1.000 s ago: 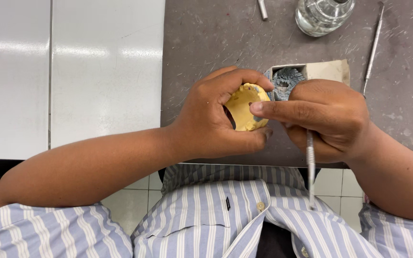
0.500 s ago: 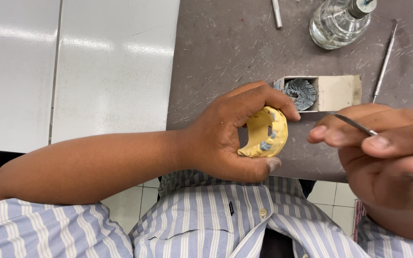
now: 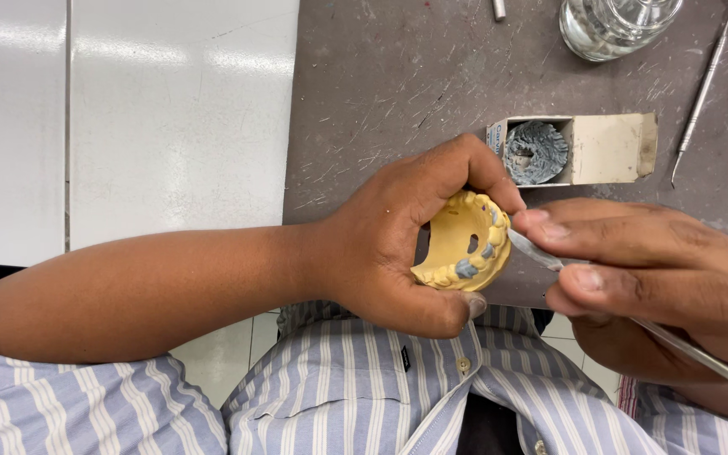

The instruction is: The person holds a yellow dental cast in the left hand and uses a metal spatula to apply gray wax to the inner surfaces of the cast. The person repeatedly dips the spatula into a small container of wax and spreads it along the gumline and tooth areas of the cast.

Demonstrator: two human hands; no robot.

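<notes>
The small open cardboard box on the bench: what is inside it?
The cardboard box holds a grey, rough-textured lump with a hollow in its middle at the open end. The flap covers the rest.

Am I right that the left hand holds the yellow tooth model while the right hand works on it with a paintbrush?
Not quite: in the head view the left hand holds the yellow tooth model, but the right hand works on it with a thin metal tool, not a paintbrush.

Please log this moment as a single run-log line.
left hand: holds yellow dental cast | right hand: metal instrument tip at cast | small box behind
</notes>
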